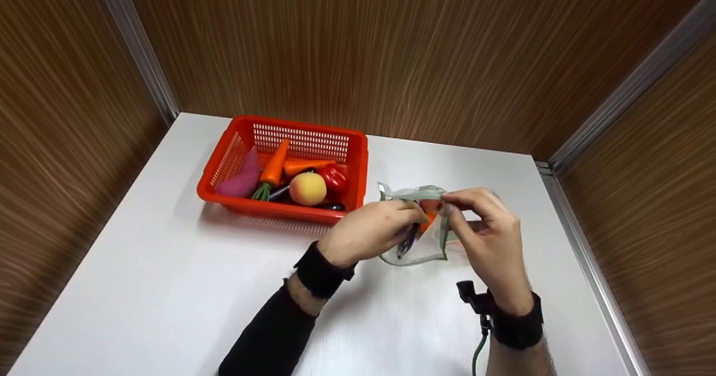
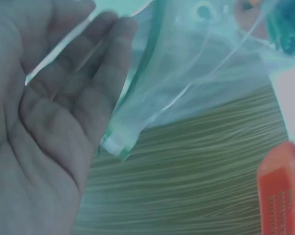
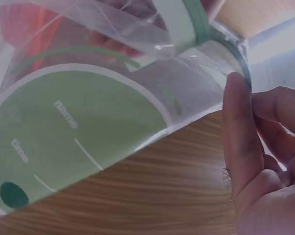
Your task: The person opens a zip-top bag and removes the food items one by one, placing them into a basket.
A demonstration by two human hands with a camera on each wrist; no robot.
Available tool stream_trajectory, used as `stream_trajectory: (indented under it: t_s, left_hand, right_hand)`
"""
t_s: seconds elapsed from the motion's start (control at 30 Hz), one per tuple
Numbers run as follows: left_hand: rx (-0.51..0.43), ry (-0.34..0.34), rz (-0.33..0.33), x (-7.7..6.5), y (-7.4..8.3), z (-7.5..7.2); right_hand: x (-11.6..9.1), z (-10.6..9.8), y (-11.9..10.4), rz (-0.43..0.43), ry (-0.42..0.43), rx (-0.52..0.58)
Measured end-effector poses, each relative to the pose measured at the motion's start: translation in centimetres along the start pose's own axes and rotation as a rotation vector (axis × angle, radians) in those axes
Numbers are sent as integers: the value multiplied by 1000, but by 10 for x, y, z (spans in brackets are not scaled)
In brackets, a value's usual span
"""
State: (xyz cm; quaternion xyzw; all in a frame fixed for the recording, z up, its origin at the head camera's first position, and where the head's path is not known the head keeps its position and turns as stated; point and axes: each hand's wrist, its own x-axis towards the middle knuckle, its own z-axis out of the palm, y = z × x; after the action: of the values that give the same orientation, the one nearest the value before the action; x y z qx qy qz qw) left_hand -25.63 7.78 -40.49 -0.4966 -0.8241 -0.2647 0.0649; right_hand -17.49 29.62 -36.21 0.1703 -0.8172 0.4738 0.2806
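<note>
A clear zip bag (image 1: 419,253) with green edging stands with its mouth spread, right of the red basket. My right hand (image 1: 492,233) pinches its rim between thumb and fingers. My left hand (image 1: 377,225) reaches over the mouth, fingers loosely bent; in the left wrist view its palm (image 2: 39,127) holds nothing visible. Just under those fingers a dark purple piece (image 1: 408,241) shows, perhaps an eggplant. An orange piece (image 1: 428,222) lies deeper in the bag. In the right wrist view a green label (image 3: 84,127) reads "name" and "time".
The red basket (image 1: 358,197) at back left holds carrots (image 1: 274,166), a peach (image 1: 307,188), a red pepper (image 1: 334,178), dark eggplants and a pink-purple piece (image 1: 241,179). Wood-patterned walls (image 1: 391,57) enclose the white table (image 1: 168,286). A green cable (image 1: 479,353) hangs from the right wrist.
</note>
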Motion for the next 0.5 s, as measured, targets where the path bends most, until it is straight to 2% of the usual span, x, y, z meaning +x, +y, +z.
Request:
stream_trajectory:
  t_s: [0.07, 0.2, 0.27, 0.33, 0.5]
  left_hand:
    - [75, 14, -9, 4, -1, 9]
    - [326, 76, 3, 6, -4, 29]
    - [437, 73, -7, 6, -6, 39]
    - [479, 10, -43, 7, -8, 48]
    - [415, -258, -187, 11, -12, 68]
  right_hand:
    - [-1, 3, -4, -26, -21, 30]
    - [-4, 6, -10, -50, -60, 85]
    - [-5, 7, -12, -55, -76, 107]
    - [-6, 8, -13, -62, -90, 118]
    - [-9, 11, -11, -76, -125, 115]
